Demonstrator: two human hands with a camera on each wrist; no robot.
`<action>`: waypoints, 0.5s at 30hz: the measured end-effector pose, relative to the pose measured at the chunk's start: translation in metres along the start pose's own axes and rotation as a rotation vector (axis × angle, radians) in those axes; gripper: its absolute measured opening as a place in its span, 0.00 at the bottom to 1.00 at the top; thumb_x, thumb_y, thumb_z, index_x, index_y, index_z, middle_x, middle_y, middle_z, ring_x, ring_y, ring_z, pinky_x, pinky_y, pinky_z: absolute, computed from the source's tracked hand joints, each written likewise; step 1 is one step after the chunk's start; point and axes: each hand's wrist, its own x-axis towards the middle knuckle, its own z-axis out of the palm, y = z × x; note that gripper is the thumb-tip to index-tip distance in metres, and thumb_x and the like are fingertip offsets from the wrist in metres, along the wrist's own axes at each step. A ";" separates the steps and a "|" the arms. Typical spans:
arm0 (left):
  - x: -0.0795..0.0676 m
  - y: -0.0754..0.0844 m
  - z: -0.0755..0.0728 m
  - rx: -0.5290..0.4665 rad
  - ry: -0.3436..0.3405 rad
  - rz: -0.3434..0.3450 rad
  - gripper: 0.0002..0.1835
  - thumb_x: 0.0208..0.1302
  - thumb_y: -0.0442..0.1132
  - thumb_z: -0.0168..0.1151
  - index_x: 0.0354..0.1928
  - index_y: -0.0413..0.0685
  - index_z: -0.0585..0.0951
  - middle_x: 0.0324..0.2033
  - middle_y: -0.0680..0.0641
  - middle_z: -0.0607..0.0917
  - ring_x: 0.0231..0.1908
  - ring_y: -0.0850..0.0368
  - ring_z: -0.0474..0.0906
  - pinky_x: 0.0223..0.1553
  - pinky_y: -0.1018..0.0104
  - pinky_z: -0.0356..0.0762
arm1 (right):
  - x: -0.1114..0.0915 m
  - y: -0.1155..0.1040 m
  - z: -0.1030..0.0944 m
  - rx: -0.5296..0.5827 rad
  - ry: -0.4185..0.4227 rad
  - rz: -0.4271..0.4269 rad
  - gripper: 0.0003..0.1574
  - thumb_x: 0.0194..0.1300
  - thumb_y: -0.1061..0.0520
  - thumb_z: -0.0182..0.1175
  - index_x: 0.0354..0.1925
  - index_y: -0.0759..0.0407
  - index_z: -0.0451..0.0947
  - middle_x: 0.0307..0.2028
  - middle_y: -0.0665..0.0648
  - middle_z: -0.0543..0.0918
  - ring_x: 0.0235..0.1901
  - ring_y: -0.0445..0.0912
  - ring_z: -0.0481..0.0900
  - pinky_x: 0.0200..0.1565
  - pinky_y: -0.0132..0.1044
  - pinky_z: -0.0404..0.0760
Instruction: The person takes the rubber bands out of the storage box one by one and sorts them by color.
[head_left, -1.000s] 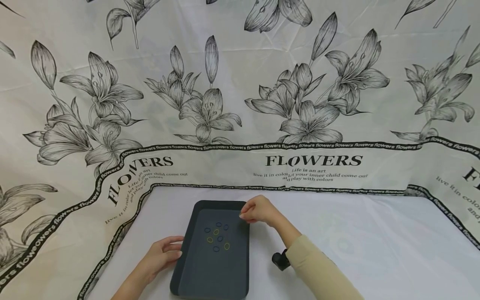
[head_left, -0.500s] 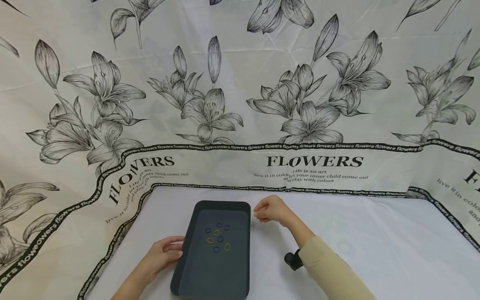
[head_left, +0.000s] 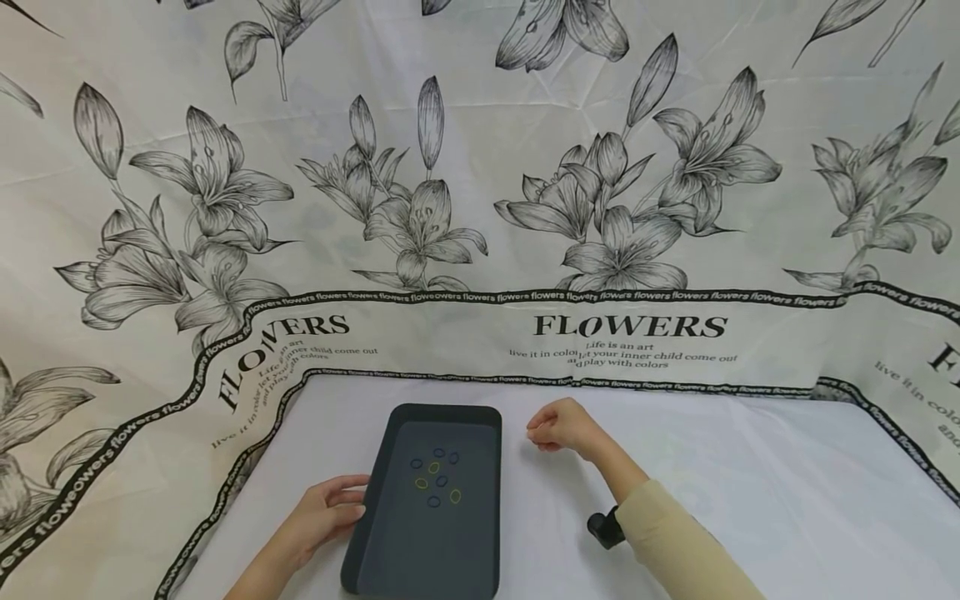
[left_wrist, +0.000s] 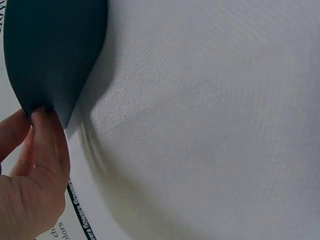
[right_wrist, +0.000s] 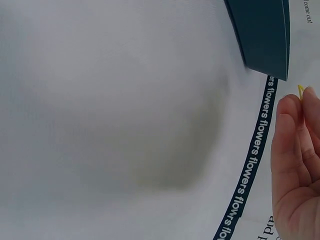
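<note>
Left of centre on the white-covered table [head_left: 720, 467], can make out a dark blue-grey tray [head_left: 420, 558], longer than wide, lying flat and running away from the wearer of the camera. On its floor, mostly toward the far half, can count five thin blue rings [head_left: 438, 482] and three thin yellow rings [head_left: 452, 497], loosely grouped, near one another but apart. Along the outside of the tray's left wall, see the left hand [head_left: 322, 512] with fingers extended and relaxed, touching the wall; in the left wrist view, see the same contact, with fingertips at the dark edge. Just beyond the tray's right wall, near its far corner but clear of it, find the right hand [head_left: 562, 423], with thumb and fingertips brought together. In the right wrist view, see a yellow loop [right_wrist: 300, 91] pinched between those tips, with only a small part poking out. From the head view, cannot tell that loop from the fingers. Farther down the right arm, note a pale khaki sleeve [head_left: 682, 533], with a black device [head_left: 606, 528] by the cuff. Behind the table, see a pale cloth backdrop [head_left: 480, 342] printed with line-drawn lilies, FLOWERS in capitals and black lettered bands.
</note>
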 end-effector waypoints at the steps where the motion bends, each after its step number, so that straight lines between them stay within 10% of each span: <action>1: 0.000 0.000 0.000 0.000 0.003 -0.002 0.30 0.58 0.27 0.61 0.62 0.27 0.64 0.46 0.38 0.81 0.42 0.53 0.80 0.43 0.61 0.79 | -0.001 0.001 0.000 0.001 0.000 -0.002 0.06 0.56 0.67 0.64 0.33 0.71 0.80 0.22 0.55 0.82 0.21 0.42 0.77 0.27 0.36 0.79; 15: -0.001 0.001 0.001 0.007 0.013 -0.004 0.29 0.58 0.27 0.60 0.62 0.27 0.64 0.47 0.37 0.80 0.43 0.52 0.80 0.43 0.60 0.78 | 0.000 0.018 0.000 0.038 0.007 0.017 0.06 0.55 0.68 0.63 0.33 0.72 0.79 0.23 0.56 0.82 0.22 0.43 0.78 0.28 0.37 0.80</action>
